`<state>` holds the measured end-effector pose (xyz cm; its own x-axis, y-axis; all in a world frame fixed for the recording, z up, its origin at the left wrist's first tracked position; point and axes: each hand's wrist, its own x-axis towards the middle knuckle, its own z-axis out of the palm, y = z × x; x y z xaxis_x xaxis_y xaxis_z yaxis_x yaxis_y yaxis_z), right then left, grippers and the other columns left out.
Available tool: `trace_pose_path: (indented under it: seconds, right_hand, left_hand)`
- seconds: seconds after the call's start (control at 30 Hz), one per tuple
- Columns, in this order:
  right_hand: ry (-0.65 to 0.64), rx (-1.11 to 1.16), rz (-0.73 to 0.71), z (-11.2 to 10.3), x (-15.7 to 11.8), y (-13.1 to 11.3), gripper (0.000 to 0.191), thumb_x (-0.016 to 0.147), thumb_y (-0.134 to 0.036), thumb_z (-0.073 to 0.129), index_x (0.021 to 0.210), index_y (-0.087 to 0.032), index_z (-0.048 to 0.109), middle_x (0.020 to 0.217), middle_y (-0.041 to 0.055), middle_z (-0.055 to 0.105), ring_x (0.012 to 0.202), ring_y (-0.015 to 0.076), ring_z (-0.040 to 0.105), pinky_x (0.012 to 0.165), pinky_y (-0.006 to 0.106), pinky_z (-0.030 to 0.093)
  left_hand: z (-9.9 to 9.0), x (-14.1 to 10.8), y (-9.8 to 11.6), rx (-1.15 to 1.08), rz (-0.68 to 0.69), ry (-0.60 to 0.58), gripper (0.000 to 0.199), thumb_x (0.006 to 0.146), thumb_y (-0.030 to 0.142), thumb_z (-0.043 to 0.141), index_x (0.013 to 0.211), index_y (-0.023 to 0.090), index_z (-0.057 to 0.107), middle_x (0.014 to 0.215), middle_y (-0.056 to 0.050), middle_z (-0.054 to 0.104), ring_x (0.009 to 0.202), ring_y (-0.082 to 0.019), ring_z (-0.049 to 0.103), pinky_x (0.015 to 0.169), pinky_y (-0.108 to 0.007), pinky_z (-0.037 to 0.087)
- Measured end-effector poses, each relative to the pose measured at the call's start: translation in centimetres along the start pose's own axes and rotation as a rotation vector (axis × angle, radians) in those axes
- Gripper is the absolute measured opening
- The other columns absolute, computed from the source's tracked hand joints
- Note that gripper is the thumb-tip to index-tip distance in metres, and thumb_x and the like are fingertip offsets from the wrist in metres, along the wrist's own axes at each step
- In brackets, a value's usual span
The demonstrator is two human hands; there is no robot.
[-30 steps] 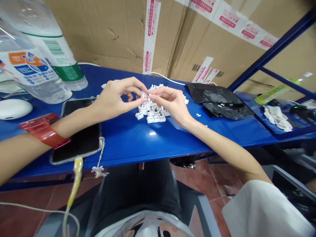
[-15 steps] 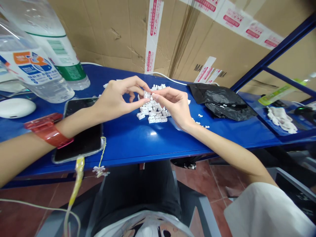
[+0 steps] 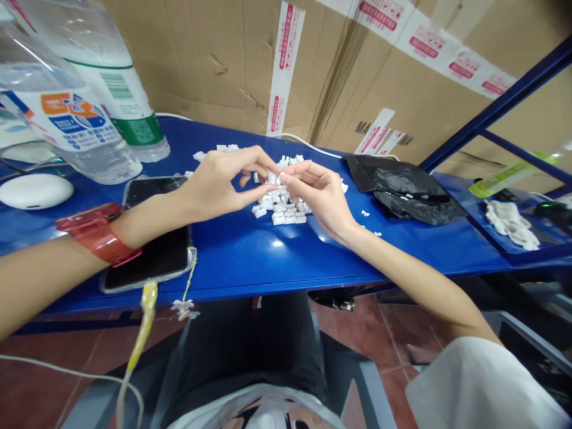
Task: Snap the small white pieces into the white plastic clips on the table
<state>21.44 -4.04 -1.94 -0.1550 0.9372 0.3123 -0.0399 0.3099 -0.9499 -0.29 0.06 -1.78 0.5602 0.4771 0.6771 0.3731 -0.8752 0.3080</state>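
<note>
Carefully, I pinch one small white plastic piece [image 3: 272,177] between the fingertips of my left hand [image 3: 218,182] and right hand [image 3: 319,199], held together just above the heap of matching pieces [image 3: 281,208] on the blue desk [image 3: 268,262].
</note>
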Motion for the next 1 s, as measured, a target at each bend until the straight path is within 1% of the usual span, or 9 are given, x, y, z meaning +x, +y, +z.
trace_pose_path:
  seconds: [0.13,0.3,0.4,0.47,0.53,0.67,0.77,0.87,1.0]
  right_hand:
    - [-0.084,0.057,0.117,-0.4,0.2,-0.6,0.04,0.069,-0.049,0.098,0.088,-0.022,0.075,0.083,0.0,0.072,0.072,0.012,0.058,0.064,0.028,0.047]
    - [-0.108,0.054,0.113,-0.9,0.5,-0.5,0.037,0.07,-0.045,0.097,0.087,-0.022,0.074,0.083,0.0,0.069,0.075,0.0123,0.057,0.065,0.029,0.046]
    - [-0.118,0.048,0.139,-1.1,0.5,-0.3,0.036,0.073,-0.042,0.095,0.095,-0.023,0.075,0.087,0.0007,0.071,0.075,0.0127,0.057,0.067,0.029,0.047]
    - [-0.148,0.029,0.17,-1.2,0.6,-0.3,0.035,0.077,-0.042,0.092,0.101,-0.022,0.076,0.091,0.0019,0.072,0.076,0.013,0.057,0.068,0.03,0.049]
    - [-0.184,0.002,0.186,-1.5,0.6,-0.4,0.033,0.081,-0.043,0.089,0.103,-0.021,0.078,0.092,0.0024,0.071,0.075,0.0126,0.057,0.07,0.03,0.049]
    - [-0.219,0.0,0.144,-1.8,0.9,-0.4,0.032,0.082,-0.044,0.089,0.101,-0.021,0.079,0.091,0.0015,0.071,0.075,0.0113,0.055,0.069,0.027,0.048]
    - [-0.236,-0.013,0.092,-1.7,1.1,-0.3,0.036,0.08,-0.045,0.092,0.1,-0.02,0.078,0.093,0.0015,0.072,0.075,0.0107,0.056,0.068,0.027,0.048]
    - [-0.222,-0.043,0.043,-1.7,1.2,-0.2,0.041,0.078,-0.049,0.093,0.1,-0.019,0.076,0.092,0.0018,0.073,0.078,0.0117,0.059,0.069,0.027,0.049]
    - [-0.243,-0.089,0.016,-1.6,1.1,-0.4,0.042,0.08,-0.048,0.091,0.105,-0.019,0.073,0.098,0.0033,0.074,0.087,0.0148,0.067,0.079,0.03,0.055]
  left_hand:
    - [0.0,-0.1,-0.1,0.022,0.031,-0.004,0.018,0.098,0.036,0.066,0.112,0.027,0.072,0.089,0.0,0.079,0.061,-0.015,0.063,0.064,-0.029,0.052]
    - [0.0,-0.1,0.0,0.017,0.045,0.002,0.019,0.098,0.035,0.066,0.113,0.026,0.074,0.088,0.0,0.078,0.061,-0.014,0.061,0.063,-0.029,0.052]
    - [0.1,-0.1,0.0,0.011,0.073,0.01,0.02,0.098,0.032,0.066,0.114,0.025,0.074,0.088,-0.001,0.078,0.062,-0.014,0.062,0.062,-0.029,0.051]
    - [0.1,-0.2,0.0,-0.001,0.094,0.014,0.021,0.099,0.031,0.065,0.116,0.025,0.075,0.087,0.0,0.078,0.063,-0.015,0.062,0.063,-0.029,0.051]
    - [0.2,-0.3,0.0,-0.009,0.108,0.02,0.023,0.099,0.03,0.065,0.119,0.026,0.075,0.087,0.0,0.078,0.064,-0.015,0.062,0.064,-0.029,0.051]
    - [0.4,-0.3,0.2,-0.016,0.068,0.036,0.026,0.1,0.031,0.066,0.124,0.027,0.074,0.089,0.0,0.08,0.063,-0.015,0.061,0.065,-0.03,0.051]
    - [0.3,-0.2,0.3,-0.044,0.035,0.028,0.021,0.099,0.034,0.069,0.119,0.029,0.075,0.093,0.001,0.081,0.065,-0.016,0.065,0.065,-0.03,0.051]
    - [0.2,-0.2,0.2,-0.072,0.003,0.026,0.018,0.099,0.037,0.071,0.116,0.032,0.075,0.094,0.002,0.081,0.071,-0.017,0.07,0.066,-0.031,0.053]
    - [0.3,-0.2,0.2,-0.128,-0.025,0.053,0.019,0.098,0.038,0.073,0.116,0.032,0.075,0.092,0.002,0.082,0.077,-0.019,0.075,0.069,-0.033,0.057]
